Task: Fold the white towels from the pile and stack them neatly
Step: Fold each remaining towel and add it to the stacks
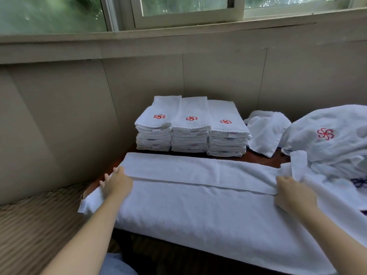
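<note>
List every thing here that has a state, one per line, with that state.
Spread towel: flat on the table, far long edge folded over toward the middle.
Left hand: holds the towel's left end.
Right hand: grips the towel's right end.
Three stacks of folded towels: neat, side by side, red logos up.
Towel pile: unfolded, heaped at right.
Window: cannot tell.

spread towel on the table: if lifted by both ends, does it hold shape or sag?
Likely sags: the spread towel is soft terry, and its near edge already droops off the table. The folded far flap would probably fall open. The left hand and right hand hold its ends.
</note>
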The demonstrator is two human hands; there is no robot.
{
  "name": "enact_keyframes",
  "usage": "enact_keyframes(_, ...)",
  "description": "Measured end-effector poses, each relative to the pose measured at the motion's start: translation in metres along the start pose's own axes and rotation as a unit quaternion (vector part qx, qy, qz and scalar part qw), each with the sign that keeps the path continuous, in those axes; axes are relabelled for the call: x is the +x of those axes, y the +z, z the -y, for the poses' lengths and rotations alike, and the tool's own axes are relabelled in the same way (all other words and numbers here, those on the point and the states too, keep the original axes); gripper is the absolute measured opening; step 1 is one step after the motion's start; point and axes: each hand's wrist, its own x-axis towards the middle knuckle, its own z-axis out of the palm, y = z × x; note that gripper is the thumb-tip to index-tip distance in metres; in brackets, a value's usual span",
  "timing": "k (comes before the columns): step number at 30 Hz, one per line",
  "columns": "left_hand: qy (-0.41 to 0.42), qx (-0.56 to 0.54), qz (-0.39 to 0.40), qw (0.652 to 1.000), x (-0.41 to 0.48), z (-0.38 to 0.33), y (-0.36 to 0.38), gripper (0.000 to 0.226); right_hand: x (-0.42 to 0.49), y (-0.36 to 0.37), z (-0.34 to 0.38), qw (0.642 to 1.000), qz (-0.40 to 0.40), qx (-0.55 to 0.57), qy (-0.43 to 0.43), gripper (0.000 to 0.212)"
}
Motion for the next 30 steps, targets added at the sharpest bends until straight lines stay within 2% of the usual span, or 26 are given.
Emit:
enact_keyframes(4, -0.023, 0.001, 0.011, 1.000, 0.007, 0.002, -0.004, 0.052, 0.004, -0.001, -0.005, 0.999, -0.011, 0.037, 0.009, 0.022)
enact_keyframes(7, -0.040, -0.010, 0.003, 0.999, 0.013, 0.000, -0.007, 0.056, 0.003, -0.001, -0.012, 0.995, -0.068, 0.068, 0.007, 0.012)
enact_keyframes(9, -0.046, 0.000, 0.004, 0.999, 0.016, -0.002, -0.008, 0.057, 0.002, -0.001, -0.015, 0.993, -0.078, 0.088, -0.015, 0.008)
enact_keyframes(13, -0.050, 0.087, -0.007, 0.995, 0.013, -0.016, -0.010, 0.052, 0.004, -0.008, -0.019, 0.992, 0.047, 0.112, -0.036, 0.019)
enact_keyframes(14, -0.025, 0.098, -0.007, 0.995, 0.010, -0.026, -0.009, 0.050, 0.006, -0.011, -0.020, 0.987, 0.067, 0.143, -0.024, 0.023)
enact_keyframes(16, 0.092, 0.100, 0.017, 0.991, 0.000, -0.055, 0.000, 0.052, 0.011, -0.016, -0.022, 0.972, 0.071, 0.225, 0.006, 0.026)
enact_keyframes(19, 0.261, 0.014, 0.149, 0.954, -0.031, -0.115, 0.015, 0.058, 0.020, -0.017, -0.020, 0.932, 0.021, 0.350, 0.092, 0.014)
enact_keyframes(21, 0.336, -0.038, 0.195, 0.921, -0.057, -0.153, 0.022, 0.054, 0.024, -0.015, -0.020, 0.891, -0.051, 0.413, 0.184, 0.017)
enact_keyframes(24, 0.408, -0.084, 0.240, 0.877, -0.093, -0.196, 0.031, 0.052, 0.026, -0.016, -0.025, 0.783, -0.134, 0.515, 0.323, 0.039)
enact_keyframes(26, 0.434, -0.105, 0.253, 0.859, -0.111, -0.220, 0.035, 0.048, 0.026, -0.019, -0.033, 0.698, -0.136, 0.585, 0.390, 0.038)
enact_keyframes(28, 0.457, -0.123, 0.250, 0.845, -0.125, -0.243, 0.037, 0.041, 0.028, -0.022, -0.042, 0.602, -0.117, 0.685, 0.392, 0.034)
enact_keyframes(30, 0.491, -0.137, 0.232, 0.829, -0.142, -0.269, 0.041, 0.039, 0.027, -0.025, -0.051, 0.519, -0.083, 0.756, 0.390, 0.043)
